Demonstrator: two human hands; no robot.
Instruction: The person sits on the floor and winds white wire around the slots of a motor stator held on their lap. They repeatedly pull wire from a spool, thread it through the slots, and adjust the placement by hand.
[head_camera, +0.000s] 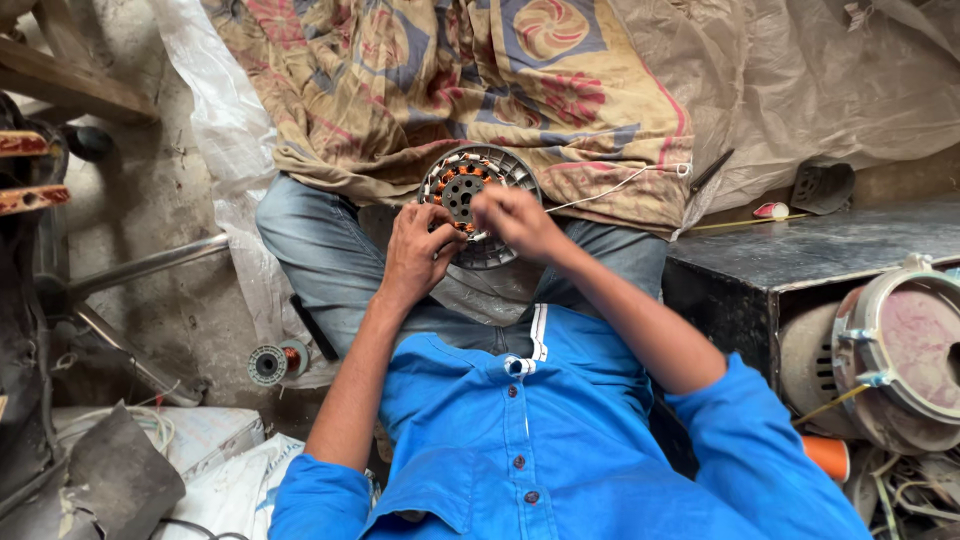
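Wire spool (268, 364) on floor, far left. Left hand (418, 250) curled, steadying the motor stator (478, 205) resting on the lap. Right hand (515, 220) pinches at the copper windings, fingers bent tight. Best worked slowly, keeping each turn seated in its slot. White cord (620, 185) trails right.

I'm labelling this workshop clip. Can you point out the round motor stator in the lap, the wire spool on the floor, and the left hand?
Round grey motor stator with copper windings (497, 175), head view, upper rim.
Small copper wire spool (268, 364), head view, round end face.
Left hand (420, 250), head view, back of hand.
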